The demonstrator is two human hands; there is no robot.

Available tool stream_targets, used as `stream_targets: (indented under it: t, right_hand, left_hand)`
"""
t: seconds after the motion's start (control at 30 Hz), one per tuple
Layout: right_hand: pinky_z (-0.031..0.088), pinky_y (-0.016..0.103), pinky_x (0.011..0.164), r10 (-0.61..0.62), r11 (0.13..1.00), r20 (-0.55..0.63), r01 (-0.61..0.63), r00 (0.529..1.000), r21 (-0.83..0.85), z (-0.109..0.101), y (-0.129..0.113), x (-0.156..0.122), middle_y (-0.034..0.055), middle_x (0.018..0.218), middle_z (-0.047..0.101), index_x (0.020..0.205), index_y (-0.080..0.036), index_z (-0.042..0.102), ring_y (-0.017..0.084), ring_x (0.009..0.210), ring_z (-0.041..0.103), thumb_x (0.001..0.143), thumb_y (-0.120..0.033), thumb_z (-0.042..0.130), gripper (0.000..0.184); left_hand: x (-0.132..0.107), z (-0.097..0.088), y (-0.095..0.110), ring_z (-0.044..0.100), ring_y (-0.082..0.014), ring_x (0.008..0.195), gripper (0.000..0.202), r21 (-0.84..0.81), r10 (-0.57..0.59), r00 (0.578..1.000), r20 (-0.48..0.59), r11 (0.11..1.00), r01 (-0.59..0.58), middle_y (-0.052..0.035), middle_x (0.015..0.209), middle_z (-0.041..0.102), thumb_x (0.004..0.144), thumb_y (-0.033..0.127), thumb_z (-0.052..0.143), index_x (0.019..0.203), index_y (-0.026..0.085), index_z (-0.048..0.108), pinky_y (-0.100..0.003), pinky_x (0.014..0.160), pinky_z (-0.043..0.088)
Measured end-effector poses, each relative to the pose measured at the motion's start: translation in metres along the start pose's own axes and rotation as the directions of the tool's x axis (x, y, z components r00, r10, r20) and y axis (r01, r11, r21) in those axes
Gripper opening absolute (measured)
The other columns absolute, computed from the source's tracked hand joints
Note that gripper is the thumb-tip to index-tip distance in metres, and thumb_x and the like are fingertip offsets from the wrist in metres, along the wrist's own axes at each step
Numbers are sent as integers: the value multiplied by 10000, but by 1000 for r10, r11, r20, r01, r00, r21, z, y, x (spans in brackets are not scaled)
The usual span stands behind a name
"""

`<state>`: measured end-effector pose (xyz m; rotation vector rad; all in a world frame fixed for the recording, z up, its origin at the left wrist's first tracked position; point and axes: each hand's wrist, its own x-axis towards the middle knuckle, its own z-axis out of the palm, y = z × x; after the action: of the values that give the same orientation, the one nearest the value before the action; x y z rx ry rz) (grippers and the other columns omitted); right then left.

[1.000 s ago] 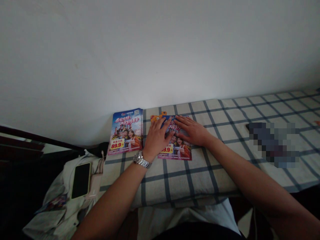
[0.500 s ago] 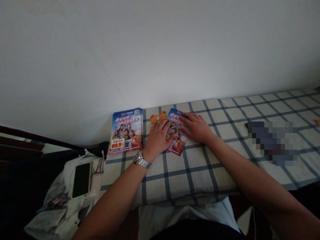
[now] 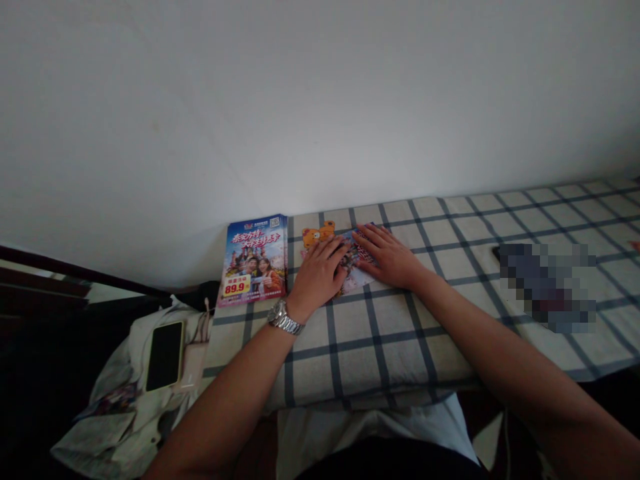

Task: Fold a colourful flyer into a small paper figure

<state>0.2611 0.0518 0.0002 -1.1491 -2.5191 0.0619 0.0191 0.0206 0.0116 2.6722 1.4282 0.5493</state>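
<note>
My left hand (image 3: 319, 275), with a silver watch at its wrist, lies with fingers stretched over the left part of a printed flyer (image 3: 352, 283). Opposite it, my right hand (image 3: 387, 259) rests flat on the flyer's right part. Between the hands a pale lower area and some dark-blue print show; the rest is hidden, and I cannot tell how it is folded. Left of my hands sits a stack of colourful flyers (image 3: 254, 257) marked 89.9. An orange cartoon bear (image 3: 319, 235) peeks out just beyond my left fingertips.
A blue-checked cloth (image 3: 405, 347) covers the surface along the white wall (image 3: 320, 107). A dark blurred-out object (image 3: 545, 287) lies at the right. Lower left are a phone (image 3: 165, 357), a pale pink device (image 3: 192, 367) and crumpled pale fabric (image 3: 120, 433).
The narrow printed panel between my hands has given way to a paler area of the flyer. My right hand has shifted slightly left; my left hand has barely moved.
</note>
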Motion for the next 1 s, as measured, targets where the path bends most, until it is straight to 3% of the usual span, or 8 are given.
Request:
stream_targets:
  t: [0.17,0.3,0.43,0.63,1.0]
  right_hand:
    - [282,574,1326,20,1000,36,-20,999,-1,4,1,-1,97,1752,326,1671,-236,387,331,1620,311,1077,-505,505,663]
    - [279,569,1328,28,1000,30,-28,999,-4,6,2,-1,90,1756,313,1669,-241,394,324,1626,298,1076,-513,500,661]
    - [275,573,1326,32,999,32,-32,999,-1,5,1,-1,62,1765,297,1679,-276,369,312,1631,288,1073,-526,497,668]
    - [252,564,1328,101,994,39,-99,994,-49,2,1,-1,106,1765,290,1664,-241,407,331,1641,253,1063,-578,493,695]
    - [278,600,1310,106,994,6,-106,994,-38,2,3,-3,107,1749,336,1667,-273,388,336,1620,311,1059,-546,527,681]
  left_hand:
    - [-1,1,1,322,-278,1612,538,46,-35,999,-5,998,35,-81,1721,381,1088,240,411,1623,182,434,-518,1347,264]
    - [-2,3,2,264,-297,1637,630,62,-55,998,8,997,55,-133,1741,325,1113,421,409,1658,109,352,-498,1358,239]
    - [-3,3,1,211,-310,1652,672,88,-66,997,34,994,63,-116,1758,287,1105,487,412,1674,139,329,-512,1358,228]
    - [-3,3,0,209,-353,1647,682,109,-100,994,47,990,94,-87,1767,268,1095,536,422,1675,186,346,-580,1352,203]
    - [-4,4,-2,263,-375,1627,659,14,-67,998,-10,998,68,-114,1736,340,1077,509,497,1654,214,378,-649,1325,224]
